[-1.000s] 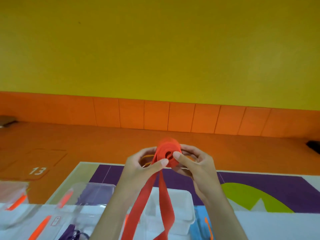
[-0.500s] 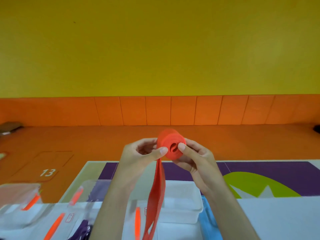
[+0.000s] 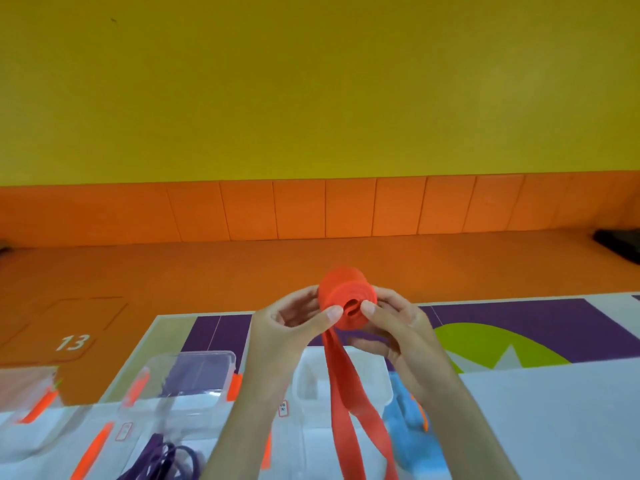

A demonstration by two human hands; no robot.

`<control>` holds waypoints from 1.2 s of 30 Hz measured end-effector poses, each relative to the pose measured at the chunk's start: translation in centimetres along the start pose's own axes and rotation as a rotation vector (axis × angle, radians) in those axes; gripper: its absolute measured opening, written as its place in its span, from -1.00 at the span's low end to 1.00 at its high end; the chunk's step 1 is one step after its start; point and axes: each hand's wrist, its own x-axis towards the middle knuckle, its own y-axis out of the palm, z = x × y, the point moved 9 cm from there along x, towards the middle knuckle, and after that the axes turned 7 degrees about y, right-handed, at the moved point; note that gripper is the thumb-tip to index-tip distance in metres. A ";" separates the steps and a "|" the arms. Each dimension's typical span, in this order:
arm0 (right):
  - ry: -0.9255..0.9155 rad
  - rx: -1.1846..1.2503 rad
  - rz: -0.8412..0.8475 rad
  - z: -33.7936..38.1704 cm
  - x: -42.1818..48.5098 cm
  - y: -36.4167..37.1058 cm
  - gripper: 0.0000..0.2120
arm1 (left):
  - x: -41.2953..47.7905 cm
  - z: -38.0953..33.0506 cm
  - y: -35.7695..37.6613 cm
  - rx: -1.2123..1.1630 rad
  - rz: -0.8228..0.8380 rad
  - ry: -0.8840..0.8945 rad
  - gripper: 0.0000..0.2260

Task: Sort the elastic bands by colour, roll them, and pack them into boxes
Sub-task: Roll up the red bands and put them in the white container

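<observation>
Red elastic, wound into a fat roll [image 3: 347,308], is sitting in mid-air at the centre of your view, and you are pinching it from both sides. Your left hand [image 3: 294,322] is pressing its thumb on the near face from 9 o'clock. Your right hand [image 3: 398,329] is doing the same from 3 o'clock, with its fingers curling behind. Two loose tails [image 3: 349,410] are hanging toward 6 o'clock, over the white box [image 3: 374,379]. The main risk, as I judge it, is the coil springing open: the core is looking slack and oval, so a thumb easing off could let the layers telescope or unwind. The dangling tails could also be catching on the box rim. The tail ends are running out of frame, and your far fingers are hiding behind the roll. The blurred clear box [image 3: 194,368] at 8 o'clock is showing purple, and I cannot tell whether that is inside or beneath it.
</observation>
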 end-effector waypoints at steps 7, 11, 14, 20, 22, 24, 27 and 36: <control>-0.042 -0.478 0.121 2.9 0.3 -1.9 -0.56 | -1.5 1.7 0.7 0.152 0.082 -0.031 -0.60; -0.123 -0.366 0.104 3.1 0.2 -3.3 -0.45 | -2.7 2.1 2.4 0.017 0.100 -0.052 -0.61; -0.159 -0.208 0.063 2.4 -0.6 -3.9 -0.44 | -3.1 3.2 2.8 -0.080 0.126 -0.130 -0.56; -0.118 -0.008 -0.001 -2.2 -1.6 -3.9 -0.72 | -3.2 4.5 1.7 -0.092 0.095 -0.204 -0.54; -0.030 -0.049 0.062 -3.8 -2.0 -4.0 -0.64 | -2.8 3.5 1.5 0.021 0.159 -0.137 -0.59; 0.061 -0.161 0.111 -4.3 -2.2 -4.7 -0.48 | -2.6 2.5 1.8 0.255 0.255 -0.039 -0.62; 0.094 -0.329 0.167 -3.6 -2.0 -5.0 -0.38 | -2.6 2.0 2.4 0.377 0.309 0.010 -0.62; -0.042 -0.086 -0.009 -3.6 -1.0 -4.9 -0.40 | -2.4 4.7 1.1 0.044 0.172 -0.181 -0.60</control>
